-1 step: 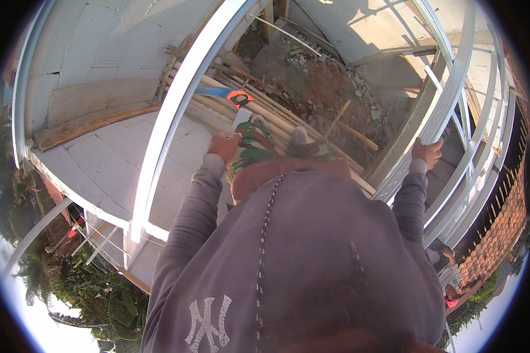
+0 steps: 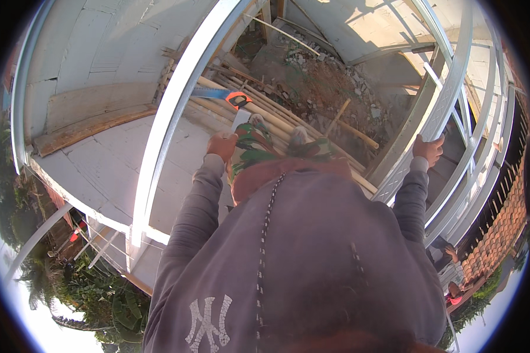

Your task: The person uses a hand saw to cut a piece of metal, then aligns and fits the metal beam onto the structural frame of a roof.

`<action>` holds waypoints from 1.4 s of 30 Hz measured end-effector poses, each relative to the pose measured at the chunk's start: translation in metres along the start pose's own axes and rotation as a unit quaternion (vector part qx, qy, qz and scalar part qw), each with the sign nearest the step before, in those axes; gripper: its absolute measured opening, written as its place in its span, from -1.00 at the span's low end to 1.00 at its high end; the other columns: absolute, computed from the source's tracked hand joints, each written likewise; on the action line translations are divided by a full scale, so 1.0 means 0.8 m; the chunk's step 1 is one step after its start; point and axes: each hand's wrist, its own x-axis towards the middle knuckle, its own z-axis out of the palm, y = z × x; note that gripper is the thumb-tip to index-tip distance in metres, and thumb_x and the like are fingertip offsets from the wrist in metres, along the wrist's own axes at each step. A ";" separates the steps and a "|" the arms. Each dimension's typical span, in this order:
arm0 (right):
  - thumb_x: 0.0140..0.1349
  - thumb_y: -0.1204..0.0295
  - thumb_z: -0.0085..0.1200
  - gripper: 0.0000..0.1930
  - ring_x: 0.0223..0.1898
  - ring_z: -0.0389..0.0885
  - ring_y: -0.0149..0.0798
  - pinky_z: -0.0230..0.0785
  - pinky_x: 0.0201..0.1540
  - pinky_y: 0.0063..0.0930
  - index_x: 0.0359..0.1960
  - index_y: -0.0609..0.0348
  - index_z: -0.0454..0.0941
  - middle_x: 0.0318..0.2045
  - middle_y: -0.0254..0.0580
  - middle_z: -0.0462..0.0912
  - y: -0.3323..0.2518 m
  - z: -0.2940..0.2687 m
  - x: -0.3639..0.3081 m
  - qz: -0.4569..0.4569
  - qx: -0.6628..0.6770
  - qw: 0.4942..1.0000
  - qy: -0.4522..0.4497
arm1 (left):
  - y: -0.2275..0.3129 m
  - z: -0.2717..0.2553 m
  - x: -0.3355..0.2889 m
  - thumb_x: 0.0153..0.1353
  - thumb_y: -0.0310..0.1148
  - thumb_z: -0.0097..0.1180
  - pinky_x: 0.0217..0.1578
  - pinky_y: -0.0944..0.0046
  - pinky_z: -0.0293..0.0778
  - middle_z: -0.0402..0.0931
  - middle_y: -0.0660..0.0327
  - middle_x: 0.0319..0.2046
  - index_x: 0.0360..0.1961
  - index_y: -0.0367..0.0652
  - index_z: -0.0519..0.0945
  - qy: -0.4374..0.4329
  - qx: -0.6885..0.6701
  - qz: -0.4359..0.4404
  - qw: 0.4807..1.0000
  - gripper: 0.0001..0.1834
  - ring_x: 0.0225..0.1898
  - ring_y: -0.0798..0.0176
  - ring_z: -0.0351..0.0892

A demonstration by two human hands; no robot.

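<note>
My left hand (image 2: 221,146) is closed beside my camouflage-clad leg (image 2: 250,144), against the lower end of a flat light-grey strip (image 2: 240,119). How much of that strip lies inside the fingers is hidden. Just beyond it is a handsaw (image 2: 238,100) with an orange and black handle, its blue blade pointing left behind a bright metal beam. On the right, my right hand (image 2: 428,150) wraps its fingers round the edge of a silver metal beam (image 2: 447,97) with an embossed surface.
A long bright metal beam (image 2: 176,100) slants up on my left. Below lie bamboo poles (image 2: 271,115) and rubble (image 2: 312,76). Pale block walls (image 2: 118,47) surround the drop. More metal framing (image 2: 480,141) and roof tiles (image 2: 494,241) stand right, with another person (image 2: 451,273) below.
</note>
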 end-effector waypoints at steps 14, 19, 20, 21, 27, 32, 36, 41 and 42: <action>0.18 0.19 0.45 -0.21 0.37 0.40 0.21 0.23 0.45 0.08 0.43 0.11 0.41 0.30 0.22 0.48 -0.163 0.070 -0.051 -0.263 0.241 0.920 0.163 | -0.313 0.060 0.193 0.32 -0.10 0.20 -0.08 -0.04 0.59 0.76 -0.04 -0.34 -0.10 -0.15 0.75 0.004 0.121 -0.075 0.990 -0.65 -0.22 -0.03 0.76; 0.22 0.28 0.41 -0.28 0.35 0.42 0.22 0.27 0.42 0.06 0.41 0.13 0.42 0.24 0.15 0.53 -0.201 0.159 -0.118 -0.350 0.308 0.881 0.081 | -0.299 0.080 0.221 0.45 -0.07 0.01 0.04 -0.09 0.52 0.76 -0.06 -0.18 -0.15 -0.17 0.77 -0.073 0.261 0.097 0.958 -0.58 -0.07 -0.19 0.70; 0.24 0.29 0.39 -0.31 0.34 0.43 0.21 0.28 0.42 0.05 0.40 0.13 0.43 0.23 0.13 0.53 -0.218 0.173 -0.132 -0.362 0.314 0.876 0.056 | -0.313 0.084 0.236 0.46 -0.10 0.00 0.02 -0.09 0.54 0.76 -0.06 -0.17 -0.14 -0.16 0.77 -0.073 0.311 0.117 0.940 -0.60 -0.07 -0.19 0.71; 0.25 0.30 0.37 -0.34 0.33 0.44 0.21 0.29 0.41 0.05 0.39 0.13 0.44 0.22 0.12 0.53 -0.239 0.187 -0.148 -0.377 0.325 0.867 0.030 | -0.340 0.089 0.255 0.46 -0.13 -0.02 0.00 -0.10 0.55 0.76 -0.06 -0.17 -0.13 -0.16 0.76 -0.069 0.361 0.132 0.921 -0.61 -0.08 -0.20 0.71; 0.35 0.29 0.26 -0.52 0.27 0.48 0.21 0.36 0.37 0.03 0.26 0.16 0.52 0.18 0.07 0.57 -0.362 0.272 -0.260 -0.517 0.373 0.757 -0.144 | -0.416 0.138 0.320 0.48 -0.20 -0.07 -0.03 -0.06 0.60 0.76 -0.14 -0.14 -0.11 -0.23 0.77 -0.011 0.151 -0.003 0.988 -0.59 -0.07 -0.22 0.75; 0.42 0.24 0.17 -0.58 0.24 0.53 0.18 0.40 0.32 0.03 0.22 0.17 0.55 0.11 0.05 0.64 -0.439 0.314 -0.341 -0.623 0.346 0.651 -0.261 | -0.462 0.163 0.345 0.44 -0.22 -0.05 -0.02 -0.08 0.59 0.74 -0.19 -0.13 -0.09 -0.24 0.75 0.018 -0.031 -0.050 0.998 -0.61 -0.05 -0.24 0.73; 0.46 0.20 0.10 -0.58 0.21 0.57 0.19 0.42 0.31 0.04 0.21 0.19 0.57 0.11 0.09 0.66 -0.467 0.401 -0.399 -0.661 0.276 0.594 -0.366 | -0.488 0.167 0.344 0.38 -0.21 0.02 -0.01 -0.10 0.58 0.71 -0.18 -0.11 -0.04 -0.24 0.72 0.011 0.014 -0.056 0.998 -0.63 -0.03 -0.25 0.71; 0.45 0.28 0.01 -0.57 0.23 0.59 0.20 0.43 0.30 0.03 0.25 0.21 0.56 0.17 0.16 0.65 -0.482 0.523 -0.473 -0.686 0.131 0.529 -0.481 | -0.520 0.187 0.349 0.31 -0.20 0.11 0.01 -0.12 0.57 0.69 -0.18 -0.09 0.01 -0.23 0.68 0.015 0.090 -0.039 0.995 -0.61 -0.01 -0.25 0.69; 0.44 0.31 0.00 -0.57 0.24 0.59 0.20 0.43 0.31 0.02 0.27 0.21 0.56 0.18 0.16 0.65 -0.485 0.543 -0.486 -0.684 0.097 0.522 -0.500 | -0.520 0.195 0.355 0.29 -0.19 0.12 0.02 -0.13 0.57 0.68 -0.18 -0.09 0.03 -0.23 0.67 0.013 0.104 -0.031 0.994 -0.60 -0.01 -0.26 0.68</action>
